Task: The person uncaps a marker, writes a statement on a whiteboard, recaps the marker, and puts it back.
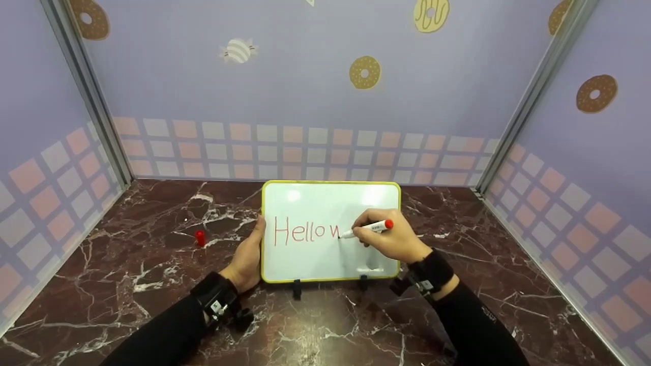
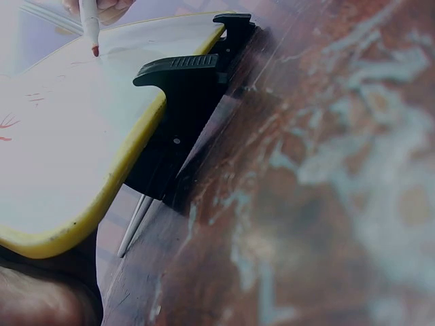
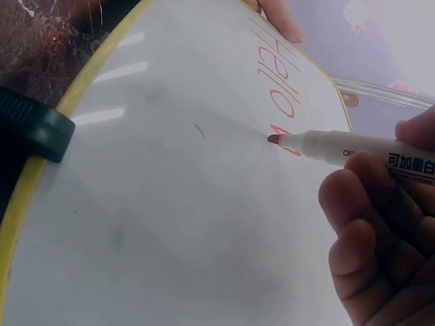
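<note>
A small whiteboard (image 1: 310,203) with a yellow rim stands propped up, tilted back, its lower rim held by black hooked clips (image 2: 180,102). Red handwriting (image 1: 299,231) on it reads "Hello" followed by part of a "w". My right hand (image 1: 394,236) pinches a white marker (image 3: 333,146) with a red end, and its red tip is right at the unfinished letter. The curled lower fingers (image 3: 350,244) hang close over the board. My left hand (image 1: 246,259) grips the board's left edge, thumb along the rim and its other fingers hidden behind.
A red marker cap (image 1: 200,238) stands on the dark red marbled table (image 1: 168,274), left of the board. Purple panels (image 1: 305,96) with checks and sweets enclose the back and sides. Grey metal posts (image 1: 539,91) rise at the corners.
</note>
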Demonstrator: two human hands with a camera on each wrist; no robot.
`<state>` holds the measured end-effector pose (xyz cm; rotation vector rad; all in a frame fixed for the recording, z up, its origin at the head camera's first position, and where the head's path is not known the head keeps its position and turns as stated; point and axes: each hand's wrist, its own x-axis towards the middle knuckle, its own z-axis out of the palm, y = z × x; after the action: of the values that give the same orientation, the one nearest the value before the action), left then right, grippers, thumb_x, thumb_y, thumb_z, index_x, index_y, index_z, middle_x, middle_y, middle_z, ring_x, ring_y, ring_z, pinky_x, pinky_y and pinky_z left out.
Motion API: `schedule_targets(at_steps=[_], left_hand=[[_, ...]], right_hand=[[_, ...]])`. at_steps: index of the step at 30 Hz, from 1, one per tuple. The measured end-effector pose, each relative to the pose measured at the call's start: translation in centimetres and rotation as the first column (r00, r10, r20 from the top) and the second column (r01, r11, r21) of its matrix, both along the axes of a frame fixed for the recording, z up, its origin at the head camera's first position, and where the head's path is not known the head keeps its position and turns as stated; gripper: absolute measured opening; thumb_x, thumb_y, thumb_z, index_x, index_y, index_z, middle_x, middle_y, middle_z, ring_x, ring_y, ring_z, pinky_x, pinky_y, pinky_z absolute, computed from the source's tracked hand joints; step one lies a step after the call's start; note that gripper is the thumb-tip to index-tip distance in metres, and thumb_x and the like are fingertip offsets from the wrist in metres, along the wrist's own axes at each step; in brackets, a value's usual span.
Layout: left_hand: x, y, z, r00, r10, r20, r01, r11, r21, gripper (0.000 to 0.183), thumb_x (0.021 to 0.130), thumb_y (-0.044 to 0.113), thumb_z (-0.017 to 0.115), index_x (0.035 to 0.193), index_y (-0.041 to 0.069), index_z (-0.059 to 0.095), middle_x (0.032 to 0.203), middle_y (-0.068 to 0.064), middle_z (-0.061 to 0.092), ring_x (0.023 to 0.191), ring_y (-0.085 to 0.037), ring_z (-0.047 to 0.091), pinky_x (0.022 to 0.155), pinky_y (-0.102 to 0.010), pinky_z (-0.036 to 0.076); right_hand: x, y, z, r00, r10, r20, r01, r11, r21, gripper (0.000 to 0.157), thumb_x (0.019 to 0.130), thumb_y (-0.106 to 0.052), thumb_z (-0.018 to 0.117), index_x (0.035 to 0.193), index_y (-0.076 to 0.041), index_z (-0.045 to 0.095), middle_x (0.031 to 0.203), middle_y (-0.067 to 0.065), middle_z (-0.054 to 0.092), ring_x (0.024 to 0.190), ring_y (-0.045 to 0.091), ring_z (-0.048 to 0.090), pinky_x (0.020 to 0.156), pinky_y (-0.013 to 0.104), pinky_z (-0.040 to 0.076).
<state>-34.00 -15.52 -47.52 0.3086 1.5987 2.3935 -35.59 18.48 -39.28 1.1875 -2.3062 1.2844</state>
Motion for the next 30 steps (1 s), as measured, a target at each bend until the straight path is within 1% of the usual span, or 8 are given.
schedule_targets(at_steps=[7, 12, 16, 21, 24, 30], left_hand=[[0.02, 0.03, 0.05, 1.0, 0.015, 0.013, -0.015, 1.0, -0.006, 0.087, 0.11, 0.079, 0.026, 0.168, 0.017, 0.045, 0.141, -0.015, 0.073, 0.119, -0.035, 0.074, 0.096, -0.053, 0.062], [0.02, 0.05, 0.1, 1.0, 0.002, 0.011, -0.002, 1.0, -0.001, 0.086, 0.111, 0.078, 0.025, 0.169, 0.017, 0.043, 0.143, -0.016, 0.072, 0.12, -0.036, 0.074, 0.097, -0.054, 0.062], [0.01, 0.05, 0.07, 1.0, 0.002, 0.015, -0.002, 1.0, -0.001, 0.086, 0.111, 0.079, 0.025, 0.169, 0.017, 0.043, 0.142, -0.016, 0.072, 0.12, -0.035, 0.074, 0.097, -0.054, 0.062], [0.03, 0.04, 0.04, 1.0, -0.002, -0.002, 0.002, 1.0, -0.002, 0.086, 0.112, 0.078, 0.024, 0.169, 0.017, 0.043, 0.142, -0.016, 0.072, 0.12, -0.035, 0.074, 0.097, -0.054, 0.062], [0.01, 0.06, 0.02, 1.0, -0.005, -0.015, 0.005, 1.0, 0.0, 0.085, 0.112, 0.077, 0.024, 0.17, 0.017, 0.042, 0.142, -0.016, 0.071, 0.12, -0.035, 0.074, 0.096, -0.053, 0.063], [-0.03, 0.07, 0.0, 1.0, -0.015, -0.018, 0.015, 1.0, 0.01, 0.085, 0.112, 0.076, 0.023, 0.171, 0.017, 0.04, 0.144, -0.016, 0.071, 0.121, -0.035, 0.074, 0.098, -0.054, 0.062]], right_hand=[[-0.01, 0.0, 0.1, 0.999, -0.028, -0.025, 0.028, 1.0, -0.002, 0.007, 0.1, -0.002, 0.079, 0.096, -0.007, 0.082, 0.075, -0.003, 0.075, 0.062, 0.011, 0.068, 0.054, 0.019, 0.047], [-0.07, -0.05, 0.08, 0.998, -0.044, -0.044, 0.044, 0.999, -0.019, 0.007, 0.099, -0.002, 0.079, 0.095, -0.007, 0.082, 0.075, -0.003, 0.075, 0.062, 0.011, 0.069, 0.055, 0.019, 0.049], [-0.16, -0.03, -0.04, 0.996, -0.068, -0.064, 0.066, 0.997, -0.041, 0.008, 0.099, -0.002, 0.079, 0.094, -0.008, 0.082, 0.074, -0.004, 0.075, 0.062, 0.011, 0.069, 0.057, 0.019, 0.052], [-0.19, 0.07, -0.06, 0.994, -0.081, -0.073, 0.076, 0.995, -0.065, 0.008, 0.1, -0.002, 0.08, 0.095, -0.008, 0.082, 0.075, -0.003, 0.076, 0.063, 0.012, 0.069, 0.06, 0.022, 0.057], [-0.14, 0.1, 0.03, 0.994, -0.087, -0.067, 0.082, 0.994, -0.073, 0.007, 0.1, -0.002, 0.079, 0.096, -0.007, 0.082, 0.076, -0.003, 0.076, 0.064, 0.013, 0.07, 0.06, 0.023, 0.057], [-0.11, 0.08, 0.14, 0.991, -0.11, -0.074, 0.104, 0.991, -0.083, 0.008, 0.099, -0.001, 0.079, 0.096, -0.008, 0.082, 0.075, -0.004, 0.075, 0.063, 0.013, 0.069, 0.06, 0.023, 0.056]])
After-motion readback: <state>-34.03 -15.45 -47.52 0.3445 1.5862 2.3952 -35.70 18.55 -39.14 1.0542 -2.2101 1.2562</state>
